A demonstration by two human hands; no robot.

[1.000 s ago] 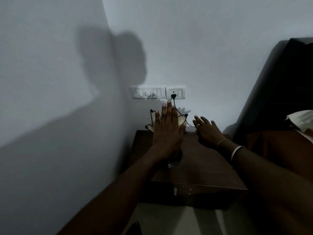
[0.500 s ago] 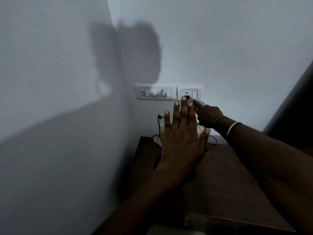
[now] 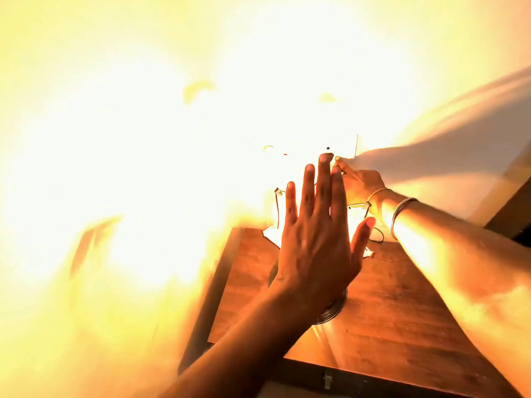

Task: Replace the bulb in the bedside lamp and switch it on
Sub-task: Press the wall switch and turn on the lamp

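Observation:
The bedside lamp [image 3: 271, 234] is lit and floods the wall with yellow-white glare. It stands on the brown bedside table [image 3: 402, 305]; its wire-edged shade shows around my left hand, and its round dark base [image 3: 330, 311] peeks out below the wrist. My left hand [image 3: 319, 239] is held flat over the lamp, fingers stretched and together, holding nothing. My right hand [image 3: 359, 185], with two bangles at the wrist, reaches to the wall switch plate [image 3: 342, 147], one fingertip touching it. The bulb is hidden behind my left hand.
The wall corner is washed out by the light. A thin black cord [image 3: 379, 237] runs behind the lamp toward the wall. A dark bed edge [image 3: 514, 214] sits at the right. The table front has a small metal latch [image 3: 327, 380].
The lamp has come on: the dim grey scene is now bright yellow. My right fingertip stays at the switch plate and my left hand stays over the lamp.

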